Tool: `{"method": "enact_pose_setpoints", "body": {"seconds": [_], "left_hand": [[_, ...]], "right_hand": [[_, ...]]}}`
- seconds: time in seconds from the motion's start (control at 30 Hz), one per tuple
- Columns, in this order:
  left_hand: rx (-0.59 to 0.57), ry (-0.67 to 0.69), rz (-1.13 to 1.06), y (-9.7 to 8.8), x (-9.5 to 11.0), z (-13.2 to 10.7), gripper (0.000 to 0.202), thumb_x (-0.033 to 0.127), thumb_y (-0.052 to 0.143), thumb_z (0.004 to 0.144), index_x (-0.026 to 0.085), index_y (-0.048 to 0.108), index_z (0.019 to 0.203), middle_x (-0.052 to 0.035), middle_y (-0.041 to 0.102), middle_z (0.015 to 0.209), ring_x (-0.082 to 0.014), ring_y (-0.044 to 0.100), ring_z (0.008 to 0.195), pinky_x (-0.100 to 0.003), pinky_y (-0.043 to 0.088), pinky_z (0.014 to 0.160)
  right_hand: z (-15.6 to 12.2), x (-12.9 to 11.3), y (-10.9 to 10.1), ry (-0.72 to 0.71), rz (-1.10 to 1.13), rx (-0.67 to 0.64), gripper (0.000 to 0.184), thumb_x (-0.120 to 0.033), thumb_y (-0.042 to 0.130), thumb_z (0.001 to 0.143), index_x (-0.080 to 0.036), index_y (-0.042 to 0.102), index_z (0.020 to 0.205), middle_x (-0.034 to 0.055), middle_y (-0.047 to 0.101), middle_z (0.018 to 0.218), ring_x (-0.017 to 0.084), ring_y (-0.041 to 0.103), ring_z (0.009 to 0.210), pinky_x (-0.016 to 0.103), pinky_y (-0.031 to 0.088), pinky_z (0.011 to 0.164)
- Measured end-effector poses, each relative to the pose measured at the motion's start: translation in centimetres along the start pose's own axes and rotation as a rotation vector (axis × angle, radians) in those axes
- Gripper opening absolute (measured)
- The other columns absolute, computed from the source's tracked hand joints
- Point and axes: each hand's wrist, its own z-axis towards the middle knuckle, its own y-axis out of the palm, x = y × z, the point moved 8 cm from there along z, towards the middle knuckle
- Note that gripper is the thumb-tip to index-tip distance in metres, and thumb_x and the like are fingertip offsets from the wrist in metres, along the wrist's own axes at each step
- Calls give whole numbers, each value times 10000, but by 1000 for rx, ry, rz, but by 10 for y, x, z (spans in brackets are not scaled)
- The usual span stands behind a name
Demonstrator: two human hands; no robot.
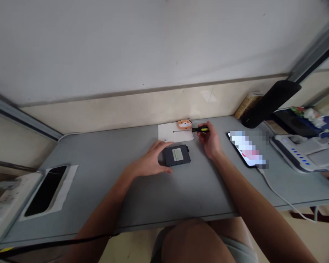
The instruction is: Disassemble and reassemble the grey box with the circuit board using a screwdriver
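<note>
A small dark box (pixel 183 157) with a pale label on top lies flat on the grey table. My left hand (pixel 150 160) curves around its left end, fingers and thumb apart, the thumb lying just off the near edge. Whether the fingertips touch the far edge I cannot tell. In my right hand (pixel 210 140) is a screwdriver (pixel 199 129) with a black and yellow handle, its thin shaft pointing left above a white sheet of paper (pixel 166 136). An orange and white animal-faced case (pixel 184 124) sits at the paper's back edge, beside the shaft.
To the right lie a lit phone (pixel 244 148) with a white cable (pixel 274 191) and a power strip (pixel 298 155). A black cylinder (pixel 271 104) leans at the back right. A dark phone (pixel 46 191) rests on white paper at the left. The wall (pixel 126 113) borders the table's back.
</note>
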Motion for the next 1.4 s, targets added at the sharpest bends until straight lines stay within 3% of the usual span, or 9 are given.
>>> {"method": "enact_pose_setpoints", "body": {"seconds": [0.17,0.33,0.43,0.7,0.93,1.13,1.4], "left_hand": [[-4,15,-17,-4,8,1,564,262,813,784,279,590,1303,-63,572,1251,-255,606,1169,-448,507,1056],[8,5,-114,-5,3,5,408,357,745,835,231,615,1200,-70,629,1194,-257,616,1092,-431,510,1004],[48,-36,-134,-4,-2,7,289,423,607,926,219,645,1127,-73,663,1127,-246,635,1039,-419,525,961],[252,-84,-17,-3,-11,8,524,550,306,1056,213,592,776,-45,658,799,-206,643,785,-357,551,770],[439,-18,-12,-11,-14,5,494,493,255,1096,219,661,1039,-81,747,996,-208,704,944,-362,574,854],[609,123,95,-29,-1,-5,236,289,391,1076,216,611,1031,-54,730,949,-171,694,866,-307,568,791],[641,313,284,-30,25,-11,196,90,430,998,208,581,1040,-46,696,936,-162,678,859,-292,561,783]], "right_hand": [[3,1,-2,-15,-8,-9,457,-692,639,779,-237,608,746,-27,516,533,103,374,445,273,220,446],[3,-1,-2,-33,19,-7,449,-678,658,766,-232,616,734,-29,514,529,98,368,447,273,221,453],[2,-3,-1,-27,38,3,435,-664,684,731,-234,621,713,-25,520,528,98,369,453,268,213,444],[-2,-10,3,-54,109,-20,330,-531,735,647,-230,600,666,-17,539,558,90,382,448,259,221,426],[-11,-5,15,3,130,-100,242,-429,721,602,-212,618,627,16,609,684,86,442,490,258,259,451],[-15,0,21,42,61,-135,270,-457,733,587,-209,638,635,24,604,680,92,455,499,254,235,455],[-15,6,23,52,35,-170,274,-473,721,603,-212,655,650,21,567,638,105,437,505,271,233,466]]}}
